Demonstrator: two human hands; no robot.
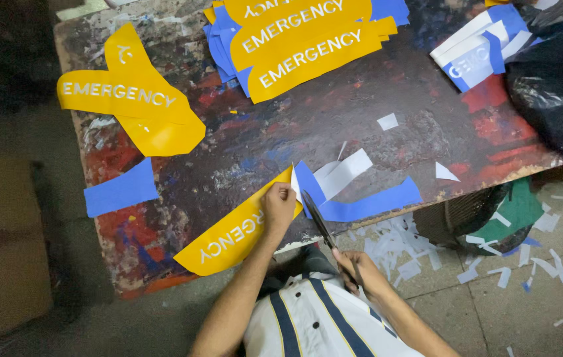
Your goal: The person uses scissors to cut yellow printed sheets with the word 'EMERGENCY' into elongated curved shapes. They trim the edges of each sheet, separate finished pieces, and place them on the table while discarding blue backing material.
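My left hand pinches the upper end of a curved yellow sticker strip with white lettering that lies over the near edge of the paint-stained table. My right hand grips the handles of black scissors, whose blades point up toward the strip's top end and its blue backing. White backing paper lies just beyond the blades.
Two cut yellow strips lie crossed at far left, a stack of yellow and blue strips at the far edge, blue-white pieces and a black plastic bag at right. A blue offcut hangs at left. Paper scraps litter the floor.
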